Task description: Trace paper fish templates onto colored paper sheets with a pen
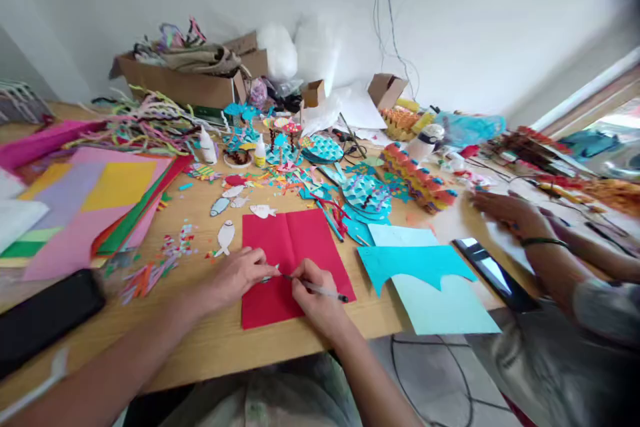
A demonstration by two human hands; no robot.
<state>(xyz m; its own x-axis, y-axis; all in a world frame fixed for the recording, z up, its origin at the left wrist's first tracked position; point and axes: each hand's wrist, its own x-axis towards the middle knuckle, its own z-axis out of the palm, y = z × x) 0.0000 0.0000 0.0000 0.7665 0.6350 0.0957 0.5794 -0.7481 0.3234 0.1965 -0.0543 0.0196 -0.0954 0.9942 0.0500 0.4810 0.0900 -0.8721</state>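
Observation:
A red sheet of paper (315, 237) with a fold line lies in front of me on the wooden table. My right hand (314, 288) is closed around a pen (325, 291), its tip down at the sheet. My left hand (244, 275) rests at the sheet's left side, index finger stretched out and pressing on a small paper fish (270, 275), mostly hidden by the fingers. Another fish cutout (263, 211) lies over the sheet's top edge. To the left are more fish cutouts, one pale (226, 237) and one bluish (219, 206).
Coloured paper sheets (65, 227) and a black phone (47, 320) lie left. Glue bottles (207, 147), paper scraps and blue honeycomb crafts (367, 193) fill the back. Turquoise paper (415, 263) and another phone (493, 273) lie right, beside a co-worker's hands (515, 217).

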